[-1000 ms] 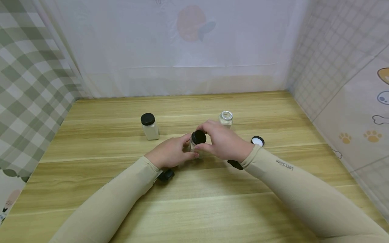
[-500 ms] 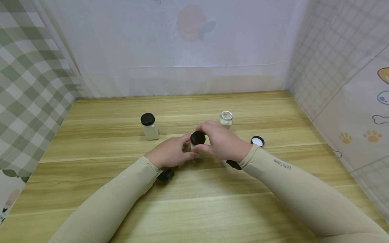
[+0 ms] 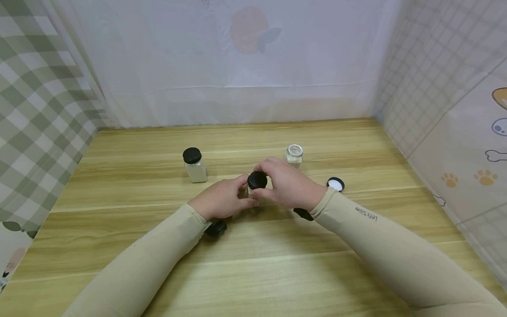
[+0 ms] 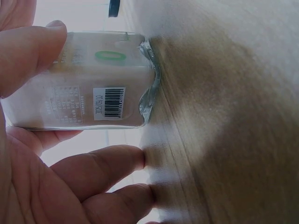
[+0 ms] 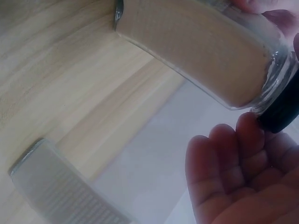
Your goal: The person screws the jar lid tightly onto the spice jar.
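Note:
A square glass jar (image 4: pixel 93 84) of light-brown powder stands on the table between my hands. My left hand (image 3: pixel 223 198) grips its body, thumb on one side and fingers on the other; a barcode label shows in the left wrist view. On top sits a black screw lid (image 3: pixel 257 180), which my right hand (image 3: pixel 291 185) pinches between thumb and fingers. In the right wrist view, the lid's edge and the jar's glass neck meet beside my fingertips. The other fingers of the right hand are bent below the lid.
Behind my right hand stands an uncapped jar (image 3: pixel 294 158) with a silvery rim. A loose black lid (image 3: pixel 336 184) lies to its right, white lining up. At the back left stands a jar of pale powder (image 3: pixel 196 171) with a black lid. Curtains border the wooden table (image 3: pixel 253 281).
The lid under my right hand has shifted slightly left and looks more level. My right wrist has turned a little. The left hand stays in place on the jar.

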The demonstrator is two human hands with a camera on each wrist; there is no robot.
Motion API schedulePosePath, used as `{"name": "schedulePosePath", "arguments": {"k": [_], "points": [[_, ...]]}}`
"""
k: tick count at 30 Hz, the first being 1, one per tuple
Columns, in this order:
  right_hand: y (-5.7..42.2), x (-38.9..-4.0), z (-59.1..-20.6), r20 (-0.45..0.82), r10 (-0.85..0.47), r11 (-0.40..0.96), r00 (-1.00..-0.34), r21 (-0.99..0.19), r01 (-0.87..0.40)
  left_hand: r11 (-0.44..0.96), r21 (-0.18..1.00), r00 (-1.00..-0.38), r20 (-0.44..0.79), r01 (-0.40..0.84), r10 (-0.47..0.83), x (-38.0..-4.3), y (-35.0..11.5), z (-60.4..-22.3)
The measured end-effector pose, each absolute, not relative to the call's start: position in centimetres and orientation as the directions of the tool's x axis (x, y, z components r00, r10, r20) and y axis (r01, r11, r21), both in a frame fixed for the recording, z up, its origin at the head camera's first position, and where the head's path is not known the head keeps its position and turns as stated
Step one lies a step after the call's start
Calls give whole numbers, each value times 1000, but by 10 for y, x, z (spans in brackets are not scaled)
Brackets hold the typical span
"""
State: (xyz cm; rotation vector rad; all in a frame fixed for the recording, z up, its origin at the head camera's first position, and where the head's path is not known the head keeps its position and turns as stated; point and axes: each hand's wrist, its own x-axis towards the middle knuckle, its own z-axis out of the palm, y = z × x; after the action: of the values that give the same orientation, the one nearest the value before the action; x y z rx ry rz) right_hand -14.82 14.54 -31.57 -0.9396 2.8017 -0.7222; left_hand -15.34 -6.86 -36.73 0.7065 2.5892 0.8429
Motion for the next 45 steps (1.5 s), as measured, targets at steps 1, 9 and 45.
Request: {"name": "schedulePosePath", "arguments": {"k": [1, 9, 45], "points": [[145, -148, -315, 52, -591, 699, -805, -466, -543, 703, 618, -824, -150, 353, 546, -153, -69, -367], [143, -149, -311, 16, -597, 704, -802, -470, -533, 707, 620, -822, -169, 341, 544, -153, -69, -365], [147, -148, -328, 147, -598, 665, -788, -457, -590, 731, 599, -833, -183, 327, 522, -152, -69, -366]]}}
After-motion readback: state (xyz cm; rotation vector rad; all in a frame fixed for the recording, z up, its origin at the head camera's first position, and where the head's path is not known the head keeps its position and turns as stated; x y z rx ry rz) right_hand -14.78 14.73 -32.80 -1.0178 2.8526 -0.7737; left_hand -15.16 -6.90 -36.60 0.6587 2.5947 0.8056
